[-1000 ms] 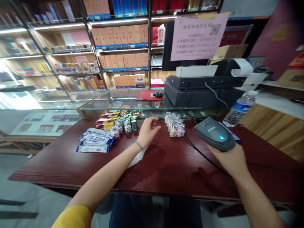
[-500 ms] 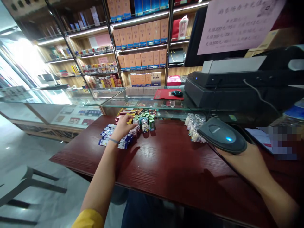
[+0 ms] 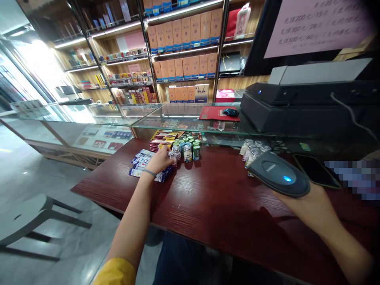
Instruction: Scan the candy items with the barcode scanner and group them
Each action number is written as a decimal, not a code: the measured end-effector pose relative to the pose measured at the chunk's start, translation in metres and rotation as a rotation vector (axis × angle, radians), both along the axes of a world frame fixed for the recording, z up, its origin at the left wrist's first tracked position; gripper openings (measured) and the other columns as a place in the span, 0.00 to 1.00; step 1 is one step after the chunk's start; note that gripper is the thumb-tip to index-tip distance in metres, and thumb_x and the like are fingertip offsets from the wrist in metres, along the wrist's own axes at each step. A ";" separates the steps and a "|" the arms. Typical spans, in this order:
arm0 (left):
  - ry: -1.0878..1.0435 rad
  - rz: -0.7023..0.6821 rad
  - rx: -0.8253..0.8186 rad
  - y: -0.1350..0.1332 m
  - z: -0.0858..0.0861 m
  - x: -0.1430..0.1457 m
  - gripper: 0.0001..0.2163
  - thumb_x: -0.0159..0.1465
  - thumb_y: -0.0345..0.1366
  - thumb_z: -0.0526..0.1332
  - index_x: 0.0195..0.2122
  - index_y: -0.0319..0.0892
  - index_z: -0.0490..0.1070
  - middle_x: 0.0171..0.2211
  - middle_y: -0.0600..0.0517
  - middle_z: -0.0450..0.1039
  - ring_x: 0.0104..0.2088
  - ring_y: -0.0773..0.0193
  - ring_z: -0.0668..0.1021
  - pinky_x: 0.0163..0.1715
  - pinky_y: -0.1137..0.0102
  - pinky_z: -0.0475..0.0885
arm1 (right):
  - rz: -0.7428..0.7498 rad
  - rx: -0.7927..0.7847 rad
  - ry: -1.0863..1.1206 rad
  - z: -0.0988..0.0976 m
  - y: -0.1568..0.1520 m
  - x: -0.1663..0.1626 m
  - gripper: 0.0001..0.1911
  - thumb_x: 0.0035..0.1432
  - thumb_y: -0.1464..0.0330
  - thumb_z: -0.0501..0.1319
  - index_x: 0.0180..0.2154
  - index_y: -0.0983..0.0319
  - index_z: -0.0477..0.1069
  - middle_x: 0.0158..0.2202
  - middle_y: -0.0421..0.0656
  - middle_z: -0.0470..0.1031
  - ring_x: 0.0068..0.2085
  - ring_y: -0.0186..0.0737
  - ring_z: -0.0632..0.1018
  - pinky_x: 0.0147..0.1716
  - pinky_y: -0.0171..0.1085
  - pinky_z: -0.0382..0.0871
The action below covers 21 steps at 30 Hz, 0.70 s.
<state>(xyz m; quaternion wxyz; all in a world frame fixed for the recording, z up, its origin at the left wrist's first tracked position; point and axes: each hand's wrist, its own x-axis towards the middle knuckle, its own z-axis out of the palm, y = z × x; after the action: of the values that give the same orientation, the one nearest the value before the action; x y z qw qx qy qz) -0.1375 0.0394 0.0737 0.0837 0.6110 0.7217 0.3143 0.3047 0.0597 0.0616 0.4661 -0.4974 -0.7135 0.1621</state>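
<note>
My left hand (image 3: 160,159) reaches across the dark red desk, its fingers closed around a small clear candy jar (image 3: 172,157) at the left front of a cluster. Beside it stand another clear jar (image 3: 187,153) with pale contents and several green-lidded tubs (image 3: 196,151). Under and left of my wrist lie blue-and-white sachets (image 3: 141,160), with red and yellow packets (image 3: 162,141) behind. In my right hand (image 3: 311,202) is a black barcode scanner (image 3: 277,174) showing a lit blue light. Its front end partly covers a second group of small jars (image 3: 248,146).
A glass display counter (image 3: 166,114) runs behind the desk (image 3: 208,198), bearing a red mat and a mouse (image 3: 230,113). A black till unit (image 3: 276,114) stands at right. A phone (image 3: 316,170) lies beyond my right hand. A grey stool (image 3: 32,213) is on the left floor.
The fingers of my left hand have closed in on a clear jar at the cluster's front. My right hand still holds the scanner. The whole view has shifted slightly.
</note>
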 end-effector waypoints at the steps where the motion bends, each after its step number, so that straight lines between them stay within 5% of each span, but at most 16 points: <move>1: -0.013 0.013 -0.011 -0.001 0.002 0.001 0.18 0.51 0.34 0.71 0.38 0.45 0.63 0.34 0.53 0.71 0.37 0.54 0.76 0.43 0.61 0.71 | 0.000 -0.007 0.014 -0.003 0.000 0.001 0.18 0.47 0.60 0.68 0.42 0.58 0.78 0.38 0.49 0.85 0.41 0.59 0.84 0.44 0.50 0.76; 5: -0.266 -0.029 0.050 -0.007 0.016 0.007 0.18 0.52 0.37 0.73 0.41 0.44 0.69 0.36 0.53 0.73 0.35 0.59 0.77 0.39 0.65 0.73 | -0.024 -0.017 0.038 -0.009 0.001 0.007 0.19 0.47 0.60 0.68 0.43 0.59 0.79 0.39 0.50 0.86 0.42 0.59 0.84 0.45 0.49 0.76; 11: -1.072 -0.312 0.107 -0.022 0.039 0.031 0.25 0.58 0.42 0.73 0.55 0.46 0.69 0.42 0.51 0.76 0.36 0.64 0.80 0.34 0.68 0.81 | 0.024 -0.040 0.026 -0.011 0.003 0.010 0.24 0.48 0.59 0.68 0.47 0.61 0.78 0.42 0.50 0.85 0.45 0.60 0.84 0.49 0.52 0.74; 16: -1.337 -0.548 0.014 -0.018 0.031 0.071 0.26 0.63 0.39 0.69 0.61 0.51 0.64 0.57 0.48 0.73 0.39 0.61 0.83 0.33 0.64 0.84 | 0.048 -0.037 0.036 -0.009 0.002 0.008 0.21 0.50 0.60 0.67 0.46 0.61 0.78 0.41 0.50 0.85 0.43 0.57 0.84 0.46 0.48 0.75; 21: -1.550 -0.636 -0.112 -0.011 0.013 0.109 0.19 0.65 0.36 0.68 0.55 0.48 0.65 0.61 0.46 0.71 0.50 0.53 0.82 0.39 0.64 0.84 | 0.098 -0.035 0.048 -0.005 0.000 0.005 0.21 0.50 0.62 0.67 0.47 0.60 0.78 0.42 0.48 0.85 0.43 0.56 0.84 0.45 0.49 0.75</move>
<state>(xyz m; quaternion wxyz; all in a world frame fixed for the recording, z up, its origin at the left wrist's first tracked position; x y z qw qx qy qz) -0.0285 0.0288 0.0872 0.6708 0.3915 0.2676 0.5702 0.3099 0.0594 0.0564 0.4659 -0.4657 -0.7227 0.2091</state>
